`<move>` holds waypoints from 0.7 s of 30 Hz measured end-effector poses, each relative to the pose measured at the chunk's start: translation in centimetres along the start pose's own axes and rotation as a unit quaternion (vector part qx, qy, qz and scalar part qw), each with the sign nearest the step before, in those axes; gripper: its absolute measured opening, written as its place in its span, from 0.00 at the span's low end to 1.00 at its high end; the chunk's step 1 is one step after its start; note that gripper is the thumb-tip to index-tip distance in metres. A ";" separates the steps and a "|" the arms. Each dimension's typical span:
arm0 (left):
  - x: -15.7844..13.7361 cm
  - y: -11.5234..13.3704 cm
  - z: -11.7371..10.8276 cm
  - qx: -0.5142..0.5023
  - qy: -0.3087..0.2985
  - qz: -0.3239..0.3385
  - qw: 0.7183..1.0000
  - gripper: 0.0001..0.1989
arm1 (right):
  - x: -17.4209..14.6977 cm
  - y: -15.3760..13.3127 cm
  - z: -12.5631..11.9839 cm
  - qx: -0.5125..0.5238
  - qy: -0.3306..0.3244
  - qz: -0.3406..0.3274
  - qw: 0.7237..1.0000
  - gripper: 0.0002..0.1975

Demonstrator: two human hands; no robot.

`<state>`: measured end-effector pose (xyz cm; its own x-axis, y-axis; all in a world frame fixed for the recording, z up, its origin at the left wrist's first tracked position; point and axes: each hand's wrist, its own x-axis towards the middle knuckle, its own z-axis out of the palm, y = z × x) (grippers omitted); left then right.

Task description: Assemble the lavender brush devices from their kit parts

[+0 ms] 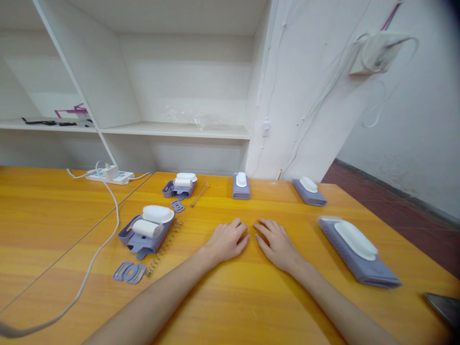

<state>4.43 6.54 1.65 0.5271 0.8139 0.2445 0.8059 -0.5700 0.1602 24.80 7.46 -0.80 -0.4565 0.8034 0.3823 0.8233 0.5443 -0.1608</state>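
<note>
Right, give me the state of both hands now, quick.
Left hand: open, holding nothing, fingers loosely bent at the table.
Right hand: open, holding nothing, fingers loosely bent, a small gap from the left.

Glossy wooden table, matt, probably plastic cases

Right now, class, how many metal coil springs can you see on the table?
2. The nearer spring lies beside the nearer open case, left of the left hand; the farther spring lies beside the farther open case. Any inside cases would be hidden.
</note>
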 end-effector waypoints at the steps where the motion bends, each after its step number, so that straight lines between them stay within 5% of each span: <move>1: 0.0 0.0 0.0 -0.001 0.000 0.001 1.000 0.15 | 0.0 0.0 0.0 0.000 -0.001 0.001 1.000 0.17; 14: 0.7 -0.4 -0.7 0.023 -0.005 -0.028 0.999 0.15 | 0.0 -0.1 -0.3 0.003 0.004 -0.002 1.000 0.16; 21: 2.9 -3.6 -4.1 0.040 0.091 -0.135 0.986 0.16 | 0.0 -0.2 -0.4 0.007 0.007 -0.005 1.000 0.16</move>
<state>2.00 10.52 5.69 0.2391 0.8971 0.3716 0.9329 -0.3184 0.1683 24.80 7.26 -0.47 -0.4597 0.7946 0.3966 0.8141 0.5556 -0.1694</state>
